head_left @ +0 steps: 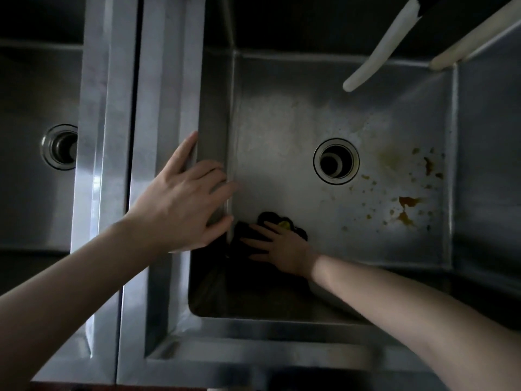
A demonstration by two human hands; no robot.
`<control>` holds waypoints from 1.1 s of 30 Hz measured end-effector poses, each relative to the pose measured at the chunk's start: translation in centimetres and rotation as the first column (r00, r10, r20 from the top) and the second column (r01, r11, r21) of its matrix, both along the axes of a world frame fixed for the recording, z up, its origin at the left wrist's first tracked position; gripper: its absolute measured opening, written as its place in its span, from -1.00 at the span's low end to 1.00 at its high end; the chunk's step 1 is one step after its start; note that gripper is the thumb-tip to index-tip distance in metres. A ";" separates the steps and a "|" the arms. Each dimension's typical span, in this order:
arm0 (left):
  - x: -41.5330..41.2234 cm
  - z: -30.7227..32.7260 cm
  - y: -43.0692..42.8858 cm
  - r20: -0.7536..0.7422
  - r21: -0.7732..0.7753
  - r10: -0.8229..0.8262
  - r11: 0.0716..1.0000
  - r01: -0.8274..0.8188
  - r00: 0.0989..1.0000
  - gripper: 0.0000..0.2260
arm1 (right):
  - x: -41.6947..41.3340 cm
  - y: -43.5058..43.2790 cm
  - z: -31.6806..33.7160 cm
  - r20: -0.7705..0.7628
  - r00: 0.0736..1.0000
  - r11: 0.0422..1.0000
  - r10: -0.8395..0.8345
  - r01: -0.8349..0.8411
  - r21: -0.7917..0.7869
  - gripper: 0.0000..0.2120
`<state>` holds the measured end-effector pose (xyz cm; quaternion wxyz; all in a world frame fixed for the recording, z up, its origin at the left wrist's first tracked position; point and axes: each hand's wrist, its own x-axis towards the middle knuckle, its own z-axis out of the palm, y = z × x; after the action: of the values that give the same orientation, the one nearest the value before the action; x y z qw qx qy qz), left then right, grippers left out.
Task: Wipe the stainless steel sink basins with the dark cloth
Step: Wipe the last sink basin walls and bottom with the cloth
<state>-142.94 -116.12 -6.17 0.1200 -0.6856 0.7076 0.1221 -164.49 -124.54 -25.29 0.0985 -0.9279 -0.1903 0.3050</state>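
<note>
Two stainless steel basins lie below me. The right basin (282, 122) has a round drain (336, 160) and orange-yellow stains (407, 204) on its floor at the right. A dark cloth (248, 234) with a yellow patch lies bunched in the basin's near left corner. My right hand (277, 246) presses flat on the cloth with fingers spread, pointing left. My left hand (183, 193) rests on the steel divider rim (166, 108) between the basins, its fingers draped over the rim's inner edge. The left basin (28, 108) shows its own drain (60, 146).
Two pale tubes hang over the right basin at the far right, one (377, 52) ending above the floor, the other (473, 35) near the back corner. The front rim (253, 348) of the sink runs along the bottom.
</note>
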 end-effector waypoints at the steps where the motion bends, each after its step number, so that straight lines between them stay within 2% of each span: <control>1: 0.0 0.0 0.0 0.007 0.015 0.000 1.000 0.000 1.000 -0.58 | -1.0 -0.9 0.4 0.009 1.000 1.000 -0.017 0.017 0.015 -0.57; 3: 0.0 0.1 0.0 0.017 0.040 0.003 0.999 -0.003 1.000 -0.56 | -3.8 -3.8 1.5 0.004 1.000 1.000 0.000 0.000 -0.015 -0.54; 4: 0.1 0.1 -0.1 0.020 0.045 0.002 0.999 -0.003 1.000 -0.56 | -5.7 -5.5 1.8 -0.047 0.999 0.998 0.023 -0.025 -0.055 -0.49; 7: 0.2 0.1 0.0 0.013 0.054 -0.002 0.999 0.002 1.000 -0.56 | -11.6 -10.7 3.4 -0.346 0.938 0.986 0.012 -0.068 -0.151 -0.38; 9: 0.2 0.1 0.0 0.003 0.042 0.002 0.999 -0.003 1.000 -0.55 | -13.5 -11.8 4.4 -0.350 0.935 0.988 -0.060 0.007 -0.152 -0.37; 11: 0.2 0.0 0.0 -0.007 0.033 0.012 0.999 -0.012 1.000 -0.55 | -13.4 -11.2 4.4 -0.250 0.963 0.984 -0.100 0.059 -0.165 -0.33; 14: 0.1 0.0 0.0 -0.031 0.015 0.018 1.000 -0.017 0.999 -0.56 | -10.8 -8.4 3.9 -0.383 0.916 0.980 -0.123 0.051 -0.194 -0.33; 19: 0.3 -0.5 0.1 -0.076 -0.055 0.021 0.998 -0.026 0.997 -0.57 | -4.2 -4.3 1.6 -0.148 0.963 0.974 -0.227 0.223 -0.040 -0.50; 25: 0.4 -1.3 0.4 -0.159 -0.210 0.007 0.977 -0.041 0.987 -0.58 | 0.2 -2.2 0.3 -0.032 0.950 0.947 -0.311 0.307 -0.096 -0.53; 27: -0.3 -1.5 0.2 -0.181 -0.260 0.068 0.959 -0.115 0.981 -0.56 | -0.4 -3.0 0.1 -0.001 0.947 0.945 -0.321 0.320 -0.068 -0.54; 30: -3.7 -1.9 -1.9 -0.238 -0.273 0.247 0.911 -0.309 0.939 -0.54 | -2.5 -4.6 0.1 -0.021 0.886 0.883 -0.463 0.459 -0.100 -0.55; 31: -5.1 -2.5 -2.8 -0.260 -0.241 0.275 0.910 -0.338 0.926 -0.53 | -3.5 -5.5 0.1 -0.051 0.855 0.853 -0.516 0.509 -0.113 -0.54; 33: -7.4 -4.8 -4.5 -0.314 -0.132 0.313 0.920 -0.368 0.896 -0.50 | -5.8 -7.6 0.3 -0.010 0.789 0.784 -0.614 0.609 -0.121 -0.53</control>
<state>-150.32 -120.57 -10.99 -0.0722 -0.7825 0.5941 0.1720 -170.28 -132.18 -24.99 0.1447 -0.9358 0.1403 0.2891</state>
